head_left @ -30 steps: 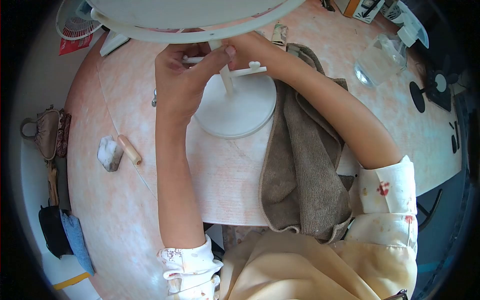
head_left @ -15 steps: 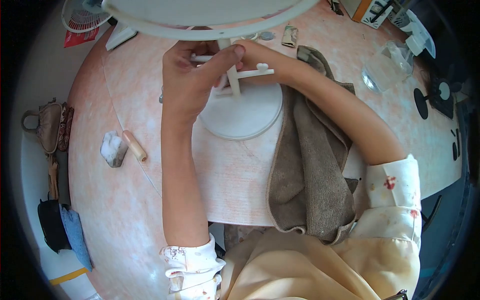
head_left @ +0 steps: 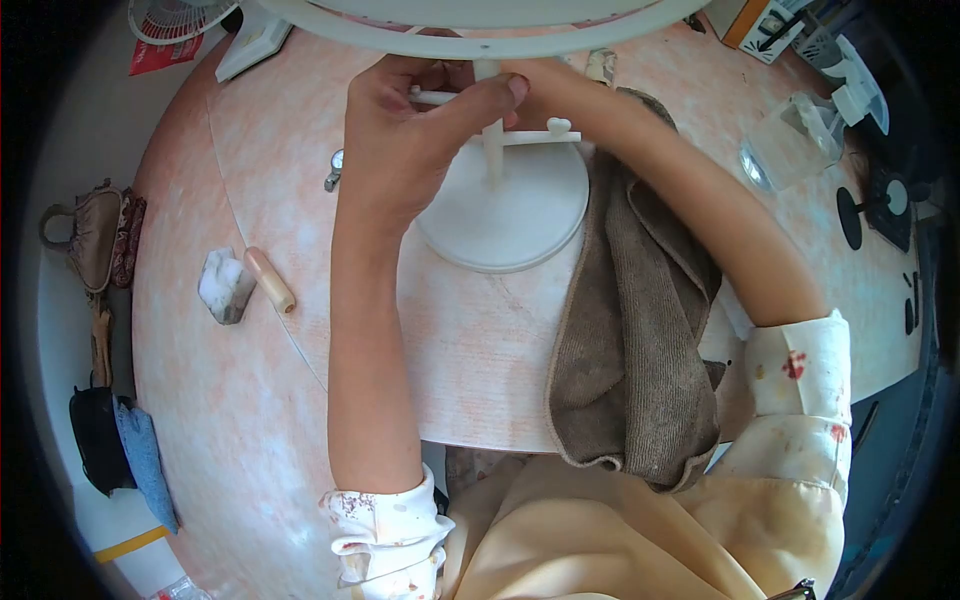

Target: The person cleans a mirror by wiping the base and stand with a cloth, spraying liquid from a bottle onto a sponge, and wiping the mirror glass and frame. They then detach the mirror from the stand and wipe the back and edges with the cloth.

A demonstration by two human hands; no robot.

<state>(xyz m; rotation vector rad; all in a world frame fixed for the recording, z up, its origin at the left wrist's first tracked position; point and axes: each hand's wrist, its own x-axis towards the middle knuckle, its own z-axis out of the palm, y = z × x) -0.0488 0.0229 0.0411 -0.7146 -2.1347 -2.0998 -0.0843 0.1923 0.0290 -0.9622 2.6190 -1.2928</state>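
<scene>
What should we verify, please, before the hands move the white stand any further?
1. Left hand on the post: ok, its thumb lies across it.
2. Right hand gripping securely: cannot tell, its fingers are mostly hidden.
3. Round base flat on the table: ok, as far as it shows.
4. Brown towel well away from the base: not ok, it lies close beside it.
5. White stone and tan cylinder away from the base: ok.
6. Round top wholly in view: not ok, the picture cuts it off.
</scene>
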